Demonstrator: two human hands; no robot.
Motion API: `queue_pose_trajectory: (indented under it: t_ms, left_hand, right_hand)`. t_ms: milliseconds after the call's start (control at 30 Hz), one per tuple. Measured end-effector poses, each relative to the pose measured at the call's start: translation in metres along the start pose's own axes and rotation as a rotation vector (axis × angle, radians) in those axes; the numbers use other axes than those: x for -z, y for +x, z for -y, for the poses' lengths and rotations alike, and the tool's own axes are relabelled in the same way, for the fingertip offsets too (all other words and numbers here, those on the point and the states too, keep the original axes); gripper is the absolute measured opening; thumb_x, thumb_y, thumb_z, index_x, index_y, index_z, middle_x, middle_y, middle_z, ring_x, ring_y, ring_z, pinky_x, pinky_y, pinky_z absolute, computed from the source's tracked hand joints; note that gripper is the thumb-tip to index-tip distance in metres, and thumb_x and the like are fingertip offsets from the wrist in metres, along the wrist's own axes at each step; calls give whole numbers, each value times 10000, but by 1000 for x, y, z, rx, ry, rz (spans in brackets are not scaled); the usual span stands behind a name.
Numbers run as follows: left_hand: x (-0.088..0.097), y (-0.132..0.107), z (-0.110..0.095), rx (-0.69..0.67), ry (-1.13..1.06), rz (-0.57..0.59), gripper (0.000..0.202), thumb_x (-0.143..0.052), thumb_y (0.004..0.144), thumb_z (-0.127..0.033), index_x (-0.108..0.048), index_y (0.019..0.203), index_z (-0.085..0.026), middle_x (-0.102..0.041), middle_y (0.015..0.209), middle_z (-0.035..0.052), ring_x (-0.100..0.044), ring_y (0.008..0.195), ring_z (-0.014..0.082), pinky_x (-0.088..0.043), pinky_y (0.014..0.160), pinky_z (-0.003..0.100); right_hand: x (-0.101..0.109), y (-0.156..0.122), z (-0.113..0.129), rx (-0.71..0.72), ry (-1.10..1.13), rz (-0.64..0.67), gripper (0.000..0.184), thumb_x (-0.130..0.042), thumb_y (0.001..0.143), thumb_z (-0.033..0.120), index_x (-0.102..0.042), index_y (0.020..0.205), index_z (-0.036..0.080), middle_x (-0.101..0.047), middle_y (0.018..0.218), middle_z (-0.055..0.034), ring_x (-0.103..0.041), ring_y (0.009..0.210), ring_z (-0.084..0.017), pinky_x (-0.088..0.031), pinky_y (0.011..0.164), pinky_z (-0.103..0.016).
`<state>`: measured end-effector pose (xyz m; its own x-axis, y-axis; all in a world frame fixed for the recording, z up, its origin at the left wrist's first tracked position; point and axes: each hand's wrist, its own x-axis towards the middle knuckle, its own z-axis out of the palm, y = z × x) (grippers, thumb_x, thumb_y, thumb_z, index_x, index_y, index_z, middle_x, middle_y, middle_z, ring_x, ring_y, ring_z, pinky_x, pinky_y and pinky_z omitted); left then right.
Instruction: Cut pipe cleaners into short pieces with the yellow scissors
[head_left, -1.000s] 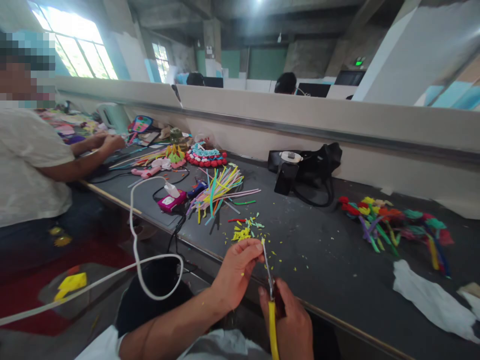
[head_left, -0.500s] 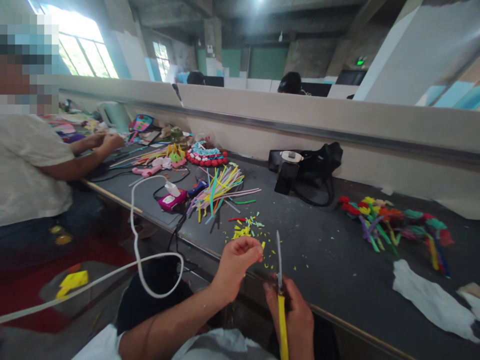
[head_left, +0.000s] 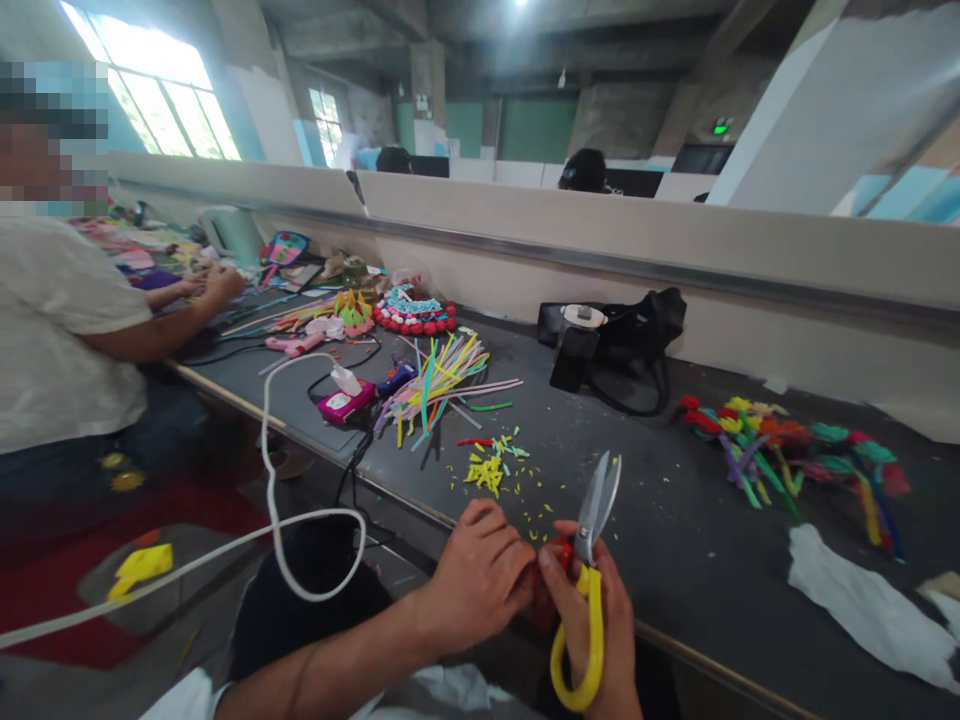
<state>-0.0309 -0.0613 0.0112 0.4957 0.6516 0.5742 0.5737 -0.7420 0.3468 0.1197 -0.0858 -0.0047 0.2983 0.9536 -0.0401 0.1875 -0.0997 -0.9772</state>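
Note:
In my right hand (head_left: 600,610) is a pair of scissors (head_left: 594,510) with yellow handles. The blades point up and away from me and lie slightly apart. My left hand (head_left: 484,570) is closed, its fingertips bent down close to my right fingers at the table's front edge. What the left fingers pinch is hidden. A dark red thing (head_left: 546,590), too blurred to name, shows between the two hands. Just beyond them lie a small heap of cut yellow pieces (head_left: 486,474), some pale green pieces (head_left: 513,444) and a red strip (head_left: 475,441).
A bundle of coloured fuzzy stems (head_left: 439,385) lies ahead, beside a magenta power socket (head_left: 345,402) with a white cable (head_left: 271,480). A black bag (head_left: 645,330) and phone (head_left: 574,358) sit farther back. Colourful fuzzy flowers (head_left: 795,440) and white cloth (head_left: 862,600) lie right. A co-worker (head_left: 67,320) sits left.
The scissors have turned so their blades show broadside. My left hand has moved down and right, meeting my right hand. The red thing between the hands now shows.

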Motion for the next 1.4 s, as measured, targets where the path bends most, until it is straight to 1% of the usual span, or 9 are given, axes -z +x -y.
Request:
queue_pose_trajectory:
  t_ms: [67, 233, 333, 433, 500, 700, 833, 1033, 1400]
  left_hand:
    - [3, 3, -2, 154, -135, 52, 47, -571, 762, -167, -616, 748, -173, -638, 680, 10, -534, 706, 154, -388, 802, 348]
    - [13, 17, 1, 728, -625, 265, 118, -560, 730, -225, -651, 705, -154, -634, 656, -1, -541, 633, 123, -396, 599, 230]
    - [15, 23, 6, 847, -787, 322, 100, -575, 679, -216, -642, 667, -142, -596, 594, -19, -513, 593, 108, -392, 591, 218]
    - [14, 23, 8, 907, -916, 347, 83, -589, 651, -213, -626, 640, -140, -564, 545, -31, -482, 543, 94, -366, 555, 210]
    - [12, 23, 8, 939, -1007, 299, 64, -606, 631, -203, -614, 620, -141, -544, 531, -37, -454, 518, 82, -343, 531, 205]
    - [14, 30, 6, 938, -1232, -181, 123, -674, 685, -249, -616, 653, -145, -534, 562, -35, -440, 547, 71, -347, 565, 193]
    - [14, 36, 3, 924, -1276, -353, 128, -705, 682, -246, -627, 658, -148, -551, 609, -26, -476, 593, 83, -378, 619, 204]
    - [9, 38, -3, 951, -1327, -375, 157, -731, 670, -274, -634, 673, -151, -564, 630, -21, -496, 608, 94, -400, 635, 223]
    - [7, 37, -4, 978, -1288, -369, 148, -724, 670, -263, -631, 675, -148, -560, 636, -19, -493, 611, 92, -396, 634, 221]
  right_hand:
    - [0, 0, -1, 8, 1, -18, 540, -687, 682, 509, -600, 1081, 156, -702, 735, -25, -643, 550, -167, -505, 496, -251]
    - [2, 1, -3, 74, -25, 2, 498, -660, 719, 478, -586, 1100, 166, -687, 760, -18, -619, 524, -144, -501, 484, -244]
    - [3, 4, -1, 196, -132, -10, 401, -643, 739, 435, -618, 1045, 178, -692, 772, -19, -652, 618, -163, -520, 577, -257]
    - [3, 6, 4, 266, -199, -15, 371, -623, 763, 431, -621, 1039, 183, -692, 779, -15, -661, 662, -166, -525, 630, -264]
    - [3, 5, 5, 267, -203, -12, 385, -605, 787, 446, -613, 1066, 182, -695, 781, -15, -664, 653, -161, -527, 623, -259]
    - [-6, -7, -14, 390, -312, -85, 378, -590, 800, 486, -643, 1004, 173, -714, 737, -32, -686, 621, -171, -526, 571, -234]
    - [-13, -19, -33, 455, -435, -14, 329, -549, 842, 452, -635, 1012, 183, -731, 798, -49, -700, 648, -169, -520, 566, -221]
    - [-14, -21, -42, 477, -530, -26, 345, -532, 858, 445, -650, 1038, 174, -742, 843, -73, -709, 690, -180, -529, 601, -232]
    - [-13, -24, -41, 485, -513, -24, 331, -476, 913, 401, -668, 1044, 165, -754, 853, -73, -723, 703, -176, -528, 615, -211]
